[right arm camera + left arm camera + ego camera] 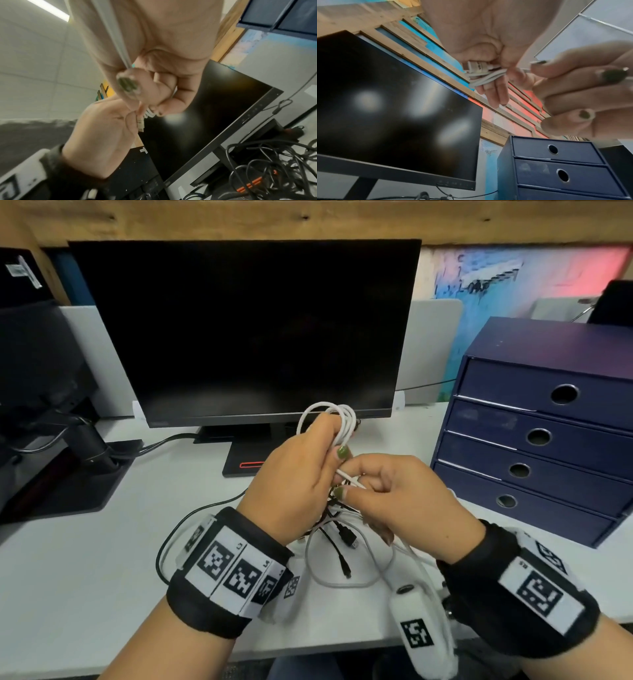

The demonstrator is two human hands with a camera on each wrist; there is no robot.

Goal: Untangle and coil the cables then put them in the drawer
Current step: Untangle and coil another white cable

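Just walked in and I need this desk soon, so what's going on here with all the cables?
A person is coiling a white cable above the desk. The left hand grips the finished loops, while the right hand pinches the cable's loose tail, apparently feeding it on. A tangle of other cables lies on the desk under the hands, not yet sorted. The blue drawer unit at the right has all four drawers shut, so nothing is being put away yet.

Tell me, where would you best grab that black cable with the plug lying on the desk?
Judging by its pose, take the black cable just behind its plug, fingers coming from above. That end lies free and fairly straight on the white desk, pointing toward the person; farther back it runs into the tangle under the hands.
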